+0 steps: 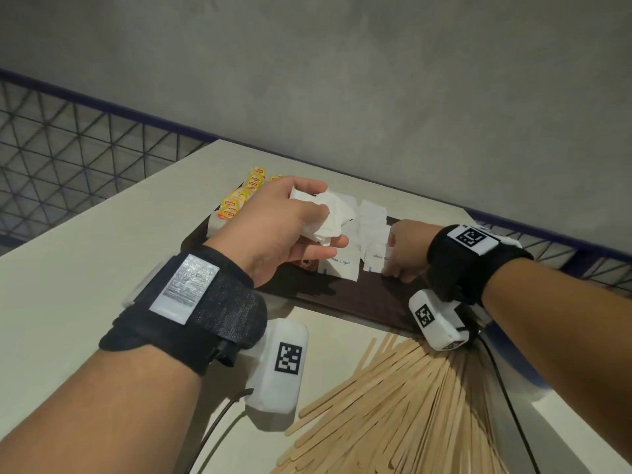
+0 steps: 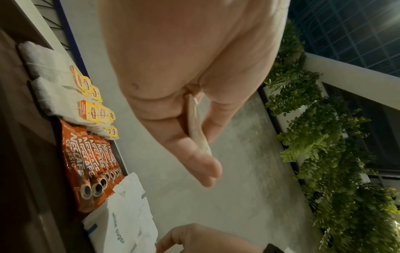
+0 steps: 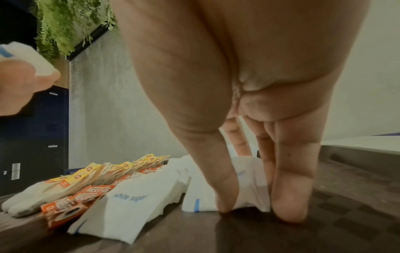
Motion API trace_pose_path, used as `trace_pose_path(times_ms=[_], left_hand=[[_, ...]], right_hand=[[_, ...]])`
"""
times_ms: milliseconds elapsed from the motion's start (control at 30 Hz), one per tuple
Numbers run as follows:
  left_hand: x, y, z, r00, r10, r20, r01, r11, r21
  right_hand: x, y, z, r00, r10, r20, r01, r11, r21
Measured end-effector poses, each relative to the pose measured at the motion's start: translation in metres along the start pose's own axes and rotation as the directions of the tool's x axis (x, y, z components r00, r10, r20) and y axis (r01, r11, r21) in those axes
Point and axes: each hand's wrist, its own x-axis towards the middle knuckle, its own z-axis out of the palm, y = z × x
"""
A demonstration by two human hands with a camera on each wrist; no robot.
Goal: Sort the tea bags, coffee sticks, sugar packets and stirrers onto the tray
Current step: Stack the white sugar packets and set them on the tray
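My left hand (image 1: pixel 325 229) hovers over the dark brown tray (image 1: pixel 359 302) and grips a crumpled bunch of white sugar packets (image 1: pixel 333 210). In the left wrist view a packet edge (image 2: pixel 194 126) shows between thumb and fingers. My right hand (image 1: pixel 393 265) stands with straight fingers, tips down on the tray against a stack of sugar packets (image 3: pixel 249 184). More sugar packets (image 1: pixel 371 227) lie in rows on the tray. Tea bags (image 1: pixel 236 200) with yellow tags lie at its far left, with orange coffee sticks (image 2: pixel 86 162) beside them. Wooden stirrers (image 1: pixel 393 405) fan out on the table near me.
The tray sits on a cream table (image 1: pixel 102 234) against a grey wall. A mesh railing (image 1: pixel 68 148) runs behind the table's left side. The table's right edge (image 1: pixel 547 422) drops away beside the stirrers. Cables trail from both wrist cameras.
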Motion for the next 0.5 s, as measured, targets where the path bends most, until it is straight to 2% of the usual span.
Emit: trace_pose_path(times_ms=[267,500], left_hand=[[-0.001,0.002,0.001,1.0,-0.005,-0.005,0.005,1.0,0.01],[0.0,0.0,0.002,1.0,-0.018,0.004,0.018,1.0,-0.021]], right_hand=[[0.0,0.004,0.001,1.0,-0.012,0.012,0.01,0.995,0.104],[0.011,0.003,0.003,1.0,-0.019,-0.007,0.019,0.998,0.061]])
